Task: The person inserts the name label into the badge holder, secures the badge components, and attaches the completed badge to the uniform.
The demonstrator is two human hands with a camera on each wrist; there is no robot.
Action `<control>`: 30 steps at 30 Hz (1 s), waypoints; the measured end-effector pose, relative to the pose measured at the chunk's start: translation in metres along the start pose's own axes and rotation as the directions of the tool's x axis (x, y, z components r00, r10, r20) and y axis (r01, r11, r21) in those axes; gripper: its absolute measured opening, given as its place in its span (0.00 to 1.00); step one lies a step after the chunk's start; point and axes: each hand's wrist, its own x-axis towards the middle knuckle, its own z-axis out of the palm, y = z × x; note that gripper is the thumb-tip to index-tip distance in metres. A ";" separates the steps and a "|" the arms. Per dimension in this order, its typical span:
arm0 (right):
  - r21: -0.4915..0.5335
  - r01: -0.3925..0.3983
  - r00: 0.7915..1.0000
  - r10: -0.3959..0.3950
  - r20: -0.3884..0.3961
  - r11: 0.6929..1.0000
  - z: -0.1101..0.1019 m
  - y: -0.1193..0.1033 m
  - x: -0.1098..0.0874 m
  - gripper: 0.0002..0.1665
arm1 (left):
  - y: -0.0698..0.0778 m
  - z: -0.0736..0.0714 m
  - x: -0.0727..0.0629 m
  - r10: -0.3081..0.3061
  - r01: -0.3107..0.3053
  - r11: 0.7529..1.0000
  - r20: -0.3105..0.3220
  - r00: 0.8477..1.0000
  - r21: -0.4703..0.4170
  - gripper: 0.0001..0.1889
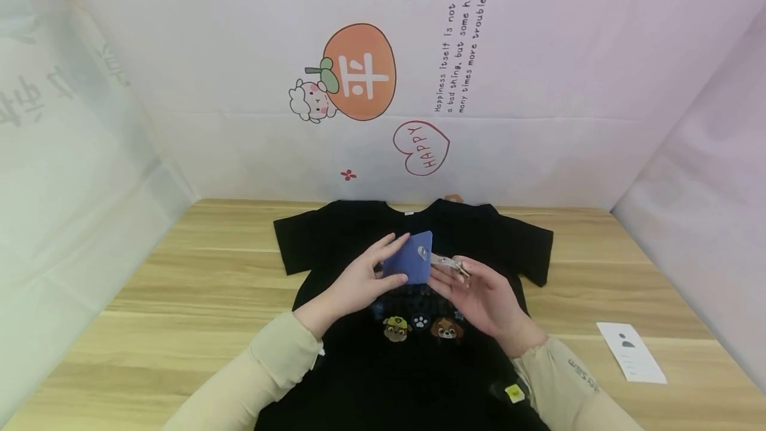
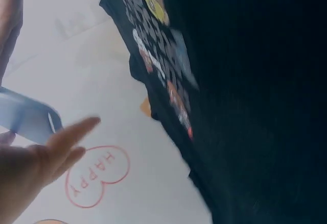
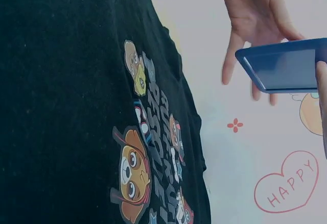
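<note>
Wears long sleeves (image 1: 281, 350) in pale cream, lightly creased down both arms. Leaves the left hand (image 1: 362, 276) and right hand (image 1: 486, 301) bare. Carries grey lettering (image 1: 583, 375), too small to read, along the right sleeve (image 1: 559, 384) near its cuff. Shows a black gadget (image 1: 499, 388) with a yellow label (image 1: 514, 393) under the right wrist, plus a small white piece (image 1: 320, 351), indistinct, beside the left cuff (image 1: 306, 331).
</note>
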 end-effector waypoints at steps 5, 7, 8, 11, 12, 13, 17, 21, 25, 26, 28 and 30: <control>0.026 -0.010 1.000 0.010 -0.004 1.000 0.000 0.001 -0.006 0.32 | -0.004 0.003 0.002 -0.132 0.124 0.977 -0.035 0.991 -0.173 0.29; 0.010 -0.012 1.000 0.013 -0.003 1.000 0.000 0.001 -0.008 0.31 | -0.007 0.003 0.003 -0.187 0.166 0.955 -0.065 0.980 -0.246 0.28; 0.001 -0.012 1.000 0.012 -0.002 1.000 -0.001 0.001 -0.009 0.31 | -0.008 0.003 0.003 -0.215 0.186 0.942 -0.079 0.973 -0.279 0.27; -0.021 -0.021 1.000 0.022 0.005 1.000 -0.002 0.000 -0.013 0.29 | -0.012 0.001 0.003 -0.276 0.229 0.913 -0.097 0.956 -0.338 0.28; -0.027 -0.023 1.000 0.023 0.006 0.999 -0.002 -0.001 -0.014 0.29 | -0.012 0.001 0.003 -0.285 0.236 0.905 -0.093 0.954 -0.354 0.28; -0.036 -0.026 1.000 0.026 0.008 0.999 -0.002 -0.001 -0.016 0.28 | -0.012 0.000 0.003 -0.294 0.243 0.897 -0.086 0.952 -0.369 0.29; -0.109 -0.040 0.999 0.040 -0.002 0.993 -0.004 -0.006 -0.018 0.31 | -0.012 -0.004 0.001 -0.321 0.266 0.856 -0.051 0.946 -0.442 0.28; -0.240 -0.084 0.995 0.068 -0.071 0.967 -0.006 -0.013 -0.018 0.32 | -0.013 -0.008 0.000 -0.340 0.278 0.831 -0.044 0.940 -0.482 0.24; -0.331 -0.141 0.982 0.090 -0.164 0.933 -0.010 -0.020 -0.021 0.29 | -0.013 -0.010 -0.002 -0.343 0.280 0.828 -0.044 0.938 -0.486 0.20; -0.342 -0.148 0.980 0.089 -0.180 0.928 -0.011 -0.021 -0.022 0.28 | -0.013 -0.010 -0.002 -0.340 0.278 0.832 -0.044 0.939 -0.481 0.20; -0.354 -0.163 0.973 0.090 -0.213 0.921 -0.013 -0.023 -0.024 0.27 | -0.012 -0.009 -0.003 -0.344 0.285 0.832 -0.040 0.938 -0.476 0.19; -0.373 -0.178 0.966 0.089 -0.243 0.911 -0.014 -0.025 -0.026 0.25 | -0.011 -0.008 -0.004 -0.344 0.288 0.836 -0.038 0.938 -0.466 0.18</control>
